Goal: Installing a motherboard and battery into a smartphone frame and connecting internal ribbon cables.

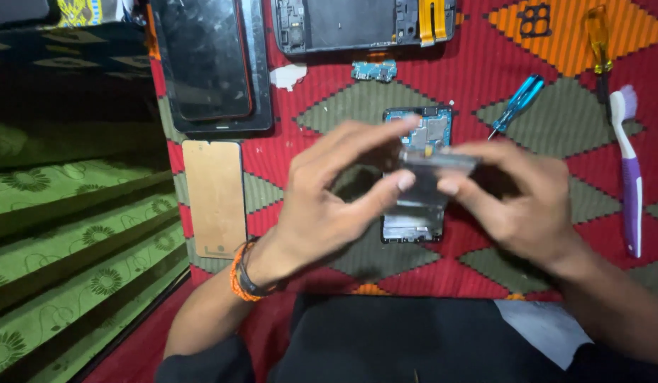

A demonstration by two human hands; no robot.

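My left hand (329, 191) and my right hand (520, 198) together pinch a small flat grey part (435, 164), blurred, held just above an opened phone body (421, 135) whose circuit board shows. The phone body lies on a red, orange and grey patterned cloth (485, 71). My left thumb and fingers grip the part's left end, my right fingers its right end. An orange and black band sits on my left wrist.
A black phone screen (208, 64) and a tan back panel (214, 195) lie at left. Another opened phone frame (357, 25) and a small board (374, 70) lie at the top. At right are a blue screwdriver (517, 103), a yellow screwdriver (598, 42) and a purple toothbrush (630, 177).
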